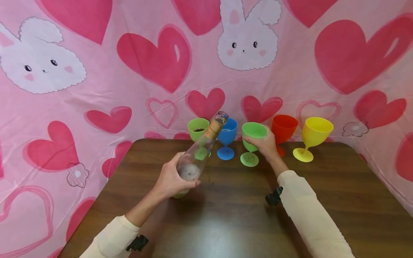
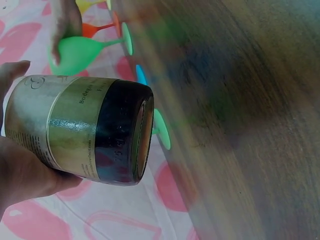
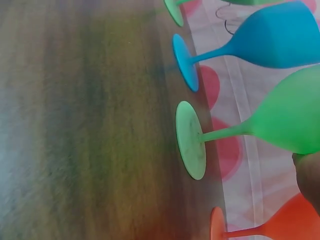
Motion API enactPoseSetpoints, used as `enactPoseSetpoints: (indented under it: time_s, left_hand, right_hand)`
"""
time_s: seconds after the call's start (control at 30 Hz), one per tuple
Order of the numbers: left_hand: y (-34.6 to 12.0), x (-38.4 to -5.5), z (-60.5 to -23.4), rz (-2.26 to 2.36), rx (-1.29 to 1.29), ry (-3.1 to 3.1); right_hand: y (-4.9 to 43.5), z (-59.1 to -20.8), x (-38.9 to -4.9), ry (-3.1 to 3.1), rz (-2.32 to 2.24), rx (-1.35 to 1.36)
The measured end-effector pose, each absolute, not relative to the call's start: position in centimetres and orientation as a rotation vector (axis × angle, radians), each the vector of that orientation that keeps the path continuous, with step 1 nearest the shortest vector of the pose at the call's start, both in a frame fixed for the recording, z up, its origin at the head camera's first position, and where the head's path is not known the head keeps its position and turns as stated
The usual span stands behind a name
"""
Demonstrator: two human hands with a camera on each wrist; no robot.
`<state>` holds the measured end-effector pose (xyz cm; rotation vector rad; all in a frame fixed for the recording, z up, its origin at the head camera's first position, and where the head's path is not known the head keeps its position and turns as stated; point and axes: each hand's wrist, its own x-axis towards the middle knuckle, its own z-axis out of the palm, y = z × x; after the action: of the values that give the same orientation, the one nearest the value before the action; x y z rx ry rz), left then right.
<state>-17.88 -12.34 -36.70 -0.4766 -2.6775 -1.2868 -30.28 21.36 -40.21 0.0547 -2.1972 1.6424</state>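
My left hand [image 1: 174, 177] grips a clear glass bottle [image 1: 197, 157] round its lower body. The bottle leans to the right, and its mouth overlaps the blue goblet [image 1: 226, 139] in the head view. Whitish foam shows inside it. In the left wrist view a pale label [image 2: 75, 125] and the dark base face the camera. My right hand [image 1: 268, 144] holds a green goblet [image 3: 285, 115] by the bowl, fingers and thumb round its side. That goblet stands upright, its foot at the tabletop, between the blue goblet and the red goblet [image 1: 284, 128].
A light green goblet [image 1: 195, 135] with dark liquid in it stands left of the blue one, partly behind the bottle. At the right end of the row is a yellow goblet [image 1: 315, 134]. The brown wooden table [image 1: 219, 222] ends at a pink heart-patterned cloth [image 1: 200, 79].
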Motion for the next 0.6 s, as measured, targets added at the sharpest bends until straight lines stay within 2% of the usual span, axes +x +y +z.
enactPoseSetpoints:
  time_s: [0.6]
  left_hand:
    - [-12.2, -18.6, -36.9, -1.199, -0.469, -2.705]
  right_hand:
    - [21.0, -40.9, -26.6, -2.201, 1.681, 0.263]
